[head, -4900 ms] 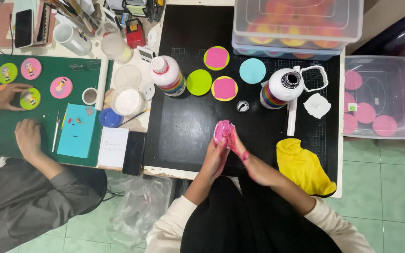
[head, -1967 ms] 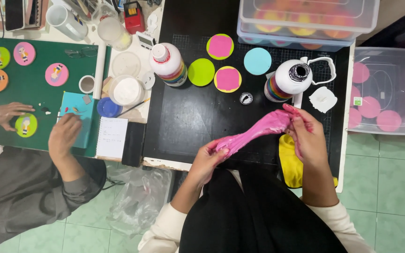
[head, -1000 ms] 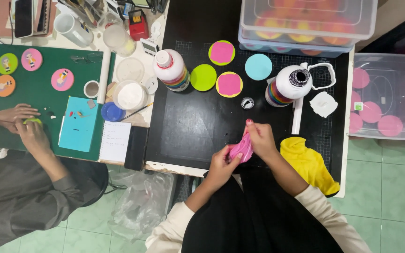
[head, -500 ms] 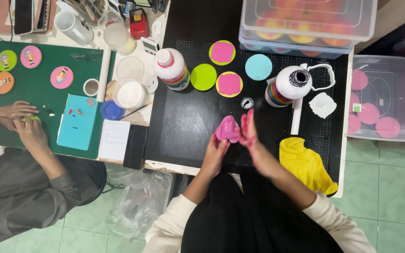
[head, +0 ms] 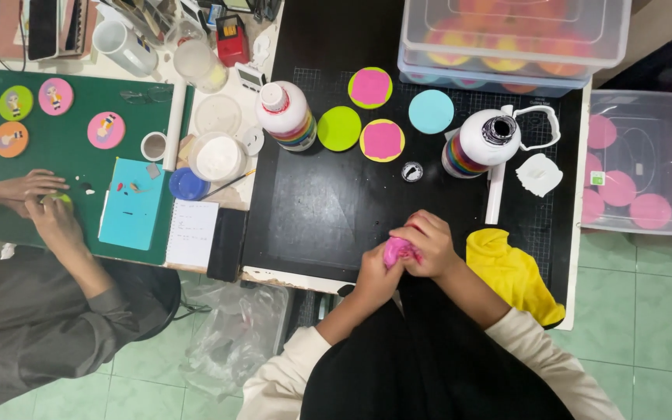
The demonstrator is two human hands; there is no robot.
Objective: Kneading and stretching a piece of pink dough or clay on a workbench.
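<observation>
A lump of pink slime (head: 395, 250) is squeezed between my two hands at the near edge of the black table (head: 313, 218). My left hand (head: 373, 274) grips it from below and the left. My right hand (head: 428, 243) closes over it from above and the right, hiding most of it. Both hands press together around the lump.
Two large white glue bottles (head: 288, 117) (head: 480, 144) stand behind, with round pink, green and blue lids (head: 383, 140) between them. A yellow cloth (head: 511, 274) lies to my right. Clear bins (head: 515, 35) sit at the back. Another person's hands (head: 36, 198) work on a green mat.
Earlier the slime was stretched into a long strip between my hands. It has since been gathered into a ball, and my hands have drawn back toward the table's near edge.
</observation>
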